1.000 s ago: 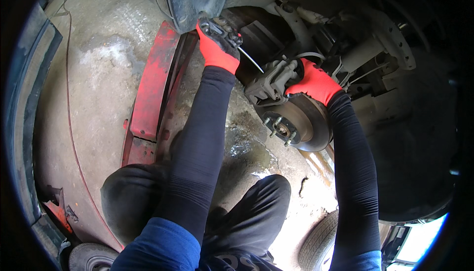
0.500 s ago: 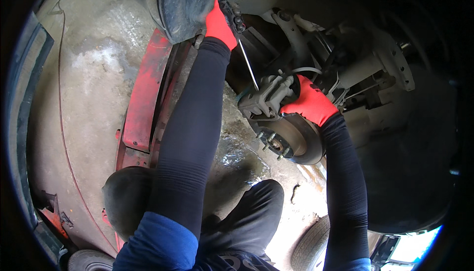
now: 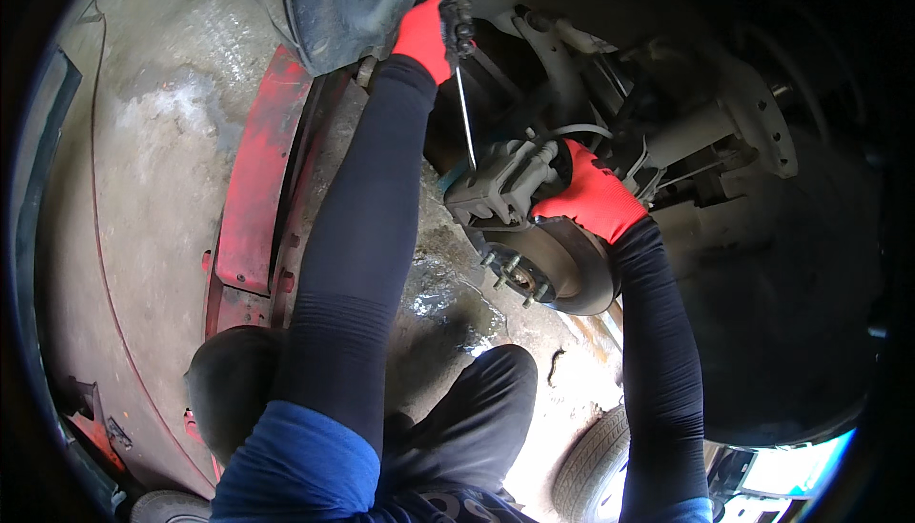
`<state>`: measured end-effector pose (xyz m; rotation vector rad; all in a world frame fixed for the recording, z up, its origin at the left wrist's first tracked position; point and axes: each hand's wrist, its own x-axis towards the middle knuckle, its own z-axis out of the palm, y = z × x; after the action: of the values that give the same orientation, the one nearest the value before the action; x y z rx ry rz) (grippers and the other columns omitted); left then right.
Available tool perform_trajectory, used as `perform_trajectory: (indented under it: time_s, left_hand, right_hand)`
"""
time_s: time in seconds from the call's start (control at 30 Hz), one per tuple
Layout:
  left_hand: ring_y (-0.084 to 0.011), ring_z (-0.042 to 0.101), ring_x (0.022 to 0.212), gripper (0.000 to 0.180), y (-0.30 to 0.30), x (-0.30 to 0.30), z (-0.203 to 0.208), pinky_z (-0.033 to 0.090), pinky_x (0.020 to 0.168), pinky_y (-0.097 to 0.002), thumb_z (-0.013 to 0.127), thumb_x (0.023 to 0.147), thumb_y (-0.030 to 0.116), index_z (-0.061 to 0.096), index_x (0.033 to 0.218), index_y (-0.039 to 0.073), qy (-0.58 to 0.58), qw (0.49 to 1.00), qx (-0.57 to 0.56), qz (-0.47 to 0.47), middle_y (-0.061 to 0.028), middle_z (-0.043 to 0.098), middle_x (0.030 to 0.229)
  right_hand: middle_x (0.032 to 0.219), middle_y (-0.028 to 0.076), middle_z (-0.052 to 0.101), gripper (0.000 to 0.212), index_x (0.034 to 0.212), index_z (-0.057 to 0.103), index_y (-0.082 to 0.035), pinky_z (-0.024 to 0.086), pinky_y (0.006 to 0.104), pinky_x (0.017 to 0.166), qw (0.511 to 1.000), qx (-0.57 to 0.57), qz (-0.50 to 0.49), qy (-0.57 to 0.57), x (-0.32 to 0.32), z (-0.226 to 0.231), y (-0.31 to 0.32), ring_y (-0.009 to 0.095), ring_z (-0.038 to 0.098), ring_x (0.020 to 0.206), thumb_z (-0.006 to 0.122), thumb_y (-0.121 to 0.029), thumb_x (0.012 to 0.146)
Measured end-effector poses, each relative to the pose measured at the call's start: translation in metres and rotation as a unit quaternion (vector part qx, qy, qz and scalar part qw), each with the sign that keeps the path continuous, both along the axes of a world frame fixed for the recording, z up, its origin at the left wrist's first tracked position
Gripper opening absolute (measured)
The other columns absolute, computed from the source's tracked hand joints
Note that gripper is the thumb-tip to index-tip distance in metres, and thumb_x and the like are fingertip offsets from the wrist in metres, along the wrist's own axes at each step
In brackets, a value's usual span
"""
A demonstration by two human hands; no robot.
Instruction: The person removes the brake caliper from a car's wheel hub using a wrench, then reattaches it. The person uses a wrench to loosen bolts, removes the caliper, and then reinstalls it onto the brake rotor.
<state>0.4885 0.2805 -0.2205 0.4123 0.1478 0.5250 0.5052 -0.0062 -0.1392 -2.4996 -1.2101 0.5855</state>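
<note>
My left hand (image 3: 426, 35), in a red and black glove, is closed around the top of a screwdriver (image 3: 465, 115) with a long steel shaft; the handle is hidden in the fist. The shaft slants down, its tip at the upper left part of a grey brake caliper (image 3: 494, 186). My right hand (image 3: 597, 195), gloved alike, grips the caliper's right side, with the thumb in front and the fingers mostly hidden behind it. Below the caliper is the brake disc (image 3: 589, 273), with a hub (image 3: 517, 273) bearing several wheel studs.
Suspension parts (image 3: 710, 132) extend to the right and above. A dark fender liner (image 3: 348, 9) hangs at the upper left. On the concrete floor stands a red jack (image 3: 255, 175); a thin hose (image 3: 98, 209) runs farther left. A tire (image 3: 591, 471) lies at the bottom.
The whole scene has shifted slightly left in view. The screwdriver shaft stands steeper, its handle end moved a little right relative to the caliper. Both hands keep their hold.
</note>
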Motion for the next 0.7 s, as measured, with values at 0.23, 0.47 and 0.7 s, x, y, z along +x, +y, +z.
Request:
perform_trajectory:
  time_s: [0.23,0.47,0.7]
  left_hand:
    - [-0.0172,0.048,0.047,0.034,-0.008,0.013,0.010,0.039,0.048,-0.0350,0.066,0.094,0.039,0.058,0.075,0.012,0.015,1.000,0.013,0.000,-0.0020,0.055,0.062]
    - [-0.0182,0.053,0.052,0.032,-0.031,0.057,-0.011,0.043,0.049,-0.0339,0.061,0.098,0.041,0.062,0.085,0.011,0.031,0.986,0.074,-0.149,-0.0037,0.057,0.065]
    - [-0.0152,0.041,0.041,0.046,-0.042,0.091,-0.036,0.031,0.038,-0.0289,0.059,0.098,0.048,0.049,0.068,0.014,0.110,0.965,0.097,-0.215,-0.0015,0.047,0.056]
  right_hand:
    - [0.124,0.023,0.059,0.086,0.132,0.050,0.004,0.045,0.0371,0.102,1.000,0.002,0.005,0.012,0.002,-0.001,-0.001,0.033,0.058,0.117,0.085,-0.031,0.061]
    - [0.125,0.021,0.060,0.088,0.135,0.048,0.004,0.045,0.0361,0.103,1.000,-0.013,-0.005,0.014,0.000,0.002,-0.002,0.031,0.058,0.118,0.085,-0.029,0.062]
    - [0.124,0.024,0.059,0.089,0.132,0.049,0.005,0.045,0.0374,0.102,1.000,-0.007,0.004,0.012,0.002,-0.001,0.001,0.033,0.058,0.117,0.084,-0.035,0.061]
